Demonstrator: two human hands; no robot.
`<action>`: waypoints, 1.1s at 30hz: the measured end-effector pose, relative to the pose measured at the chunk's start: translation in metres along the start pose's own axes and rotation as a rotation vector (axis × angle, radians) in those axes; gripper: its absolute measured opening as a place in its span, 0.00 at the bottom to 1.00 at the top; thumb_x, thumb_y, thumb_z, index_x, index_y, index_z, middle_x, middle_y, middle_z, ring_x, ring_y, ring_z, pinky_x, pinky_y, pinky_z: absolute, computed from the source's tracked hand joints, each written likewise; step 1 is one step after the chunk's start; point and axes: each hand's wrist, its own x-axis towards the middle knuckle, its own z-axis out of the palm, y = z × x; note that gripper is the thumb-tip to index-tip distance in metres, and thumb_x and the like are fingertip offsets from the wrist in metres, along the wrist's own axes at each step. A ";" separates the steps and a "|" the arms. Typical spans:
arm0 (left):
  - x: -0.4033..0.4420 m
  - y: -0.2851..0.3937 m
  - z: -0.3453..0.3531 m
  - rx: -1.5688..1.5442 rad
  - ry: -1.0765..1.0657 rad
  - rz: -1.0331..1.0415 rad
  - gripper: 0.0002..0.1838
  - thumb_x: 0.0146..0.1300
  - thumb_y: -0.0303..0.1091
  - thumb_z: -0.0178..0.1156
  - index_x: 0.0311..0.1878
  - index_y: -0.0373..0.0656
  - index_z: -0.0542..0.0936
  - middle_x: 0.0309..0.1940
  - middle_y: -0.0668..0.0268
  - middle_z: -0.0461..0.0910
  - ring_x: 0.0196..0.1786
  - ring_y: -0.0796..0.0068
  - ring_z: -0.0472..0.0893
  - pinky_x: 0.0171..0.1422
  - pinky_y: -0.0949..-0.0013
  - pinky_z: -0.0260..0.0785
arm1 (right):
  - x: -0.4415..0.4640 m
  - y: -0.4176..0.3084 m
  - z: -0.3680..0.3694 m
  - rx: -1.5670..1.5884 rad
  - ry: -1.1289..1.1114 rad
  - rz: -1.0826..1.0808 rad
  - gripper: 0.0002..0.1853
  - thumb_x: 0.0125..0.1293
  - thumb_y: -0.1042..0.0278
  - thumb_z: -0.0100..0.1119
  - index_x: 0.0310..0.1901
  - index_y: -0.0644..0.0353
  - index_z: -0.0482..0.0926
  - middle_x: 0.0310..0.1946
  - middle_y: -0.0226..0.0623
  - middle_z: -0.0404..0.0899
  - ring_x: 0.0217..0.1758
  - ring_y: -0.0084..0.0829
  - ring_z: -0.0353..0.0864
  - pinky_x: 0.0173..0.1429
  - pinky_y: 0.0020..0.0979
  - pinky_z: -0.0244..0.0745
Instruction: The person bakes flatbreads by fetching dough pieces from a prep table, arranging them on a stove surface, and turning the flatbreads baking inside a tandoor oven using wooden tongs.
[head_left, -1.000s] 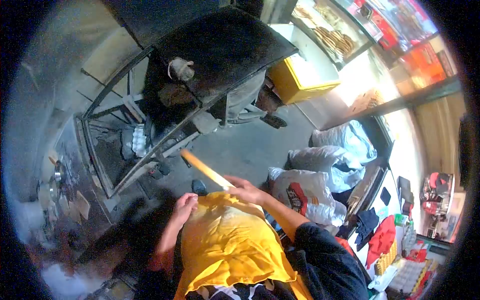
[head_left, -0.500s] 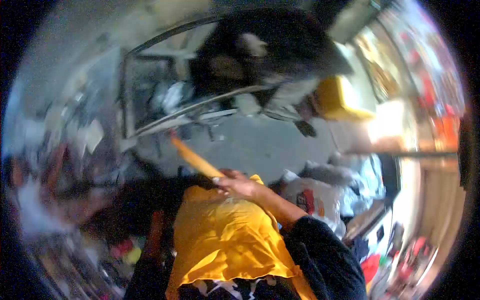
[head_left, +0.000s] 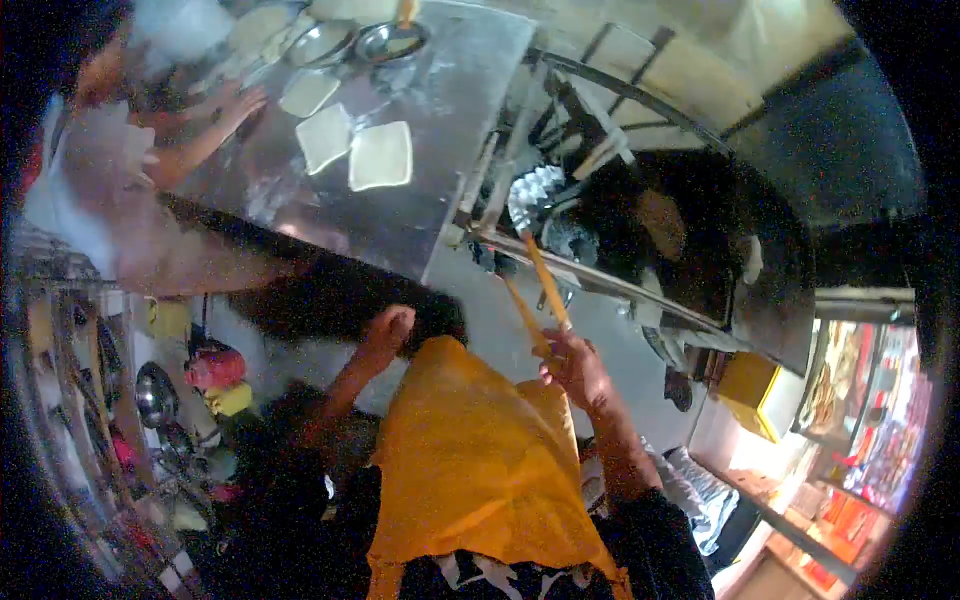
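My right hand (head_left: 578,368) is closed around two long, slim wooden sticks (head_left: 546,282), which spread apart toward their far ends. I cannot tell if they are joined. Their tips point at the near frame of a dark, rounded stove (head_left: 700,240), close to a crumpled silvery piece (head_left: 537,190). My left hand (head_left: 392,325) is curled into a loose fist left of the orange apron (head_left: 480,450), near the metal table's corner, and nothing shows in it.
Flat dough pieces (head_left: 381,156) and metal bowls (head_left: 392,40) lie on the metal table (head_left: 430,190). A co-worker's hand (head_left: 240,105) rests there at the left. Shelves with pans (head_left: 157,395) stand at lower left, a yellow box (head_left: 750,393) at right.
My view has swung left, bringing in the table and the co-worker. The stove now appears farther right. My left fist has come into view, and the sticks in my right hand now show apart.
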 end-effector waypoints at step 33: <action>0.331 -0.010 -0.285 0.441 0.735 0.141 0.17 0.57 0.34 0.52 0.49 0.39 0.73 0.51 0.49 0.72 0.57 0.49 0.72 0.61 0.53 0.63 | 0.037 0.187 -0.221 -0.399 0.388 -0.222 0.15 0.59 0.63 0.63 0.45 0.61 0.78 0.32 0.34 0.79 0.30 0.27 0.76 0.34 0.33 0.76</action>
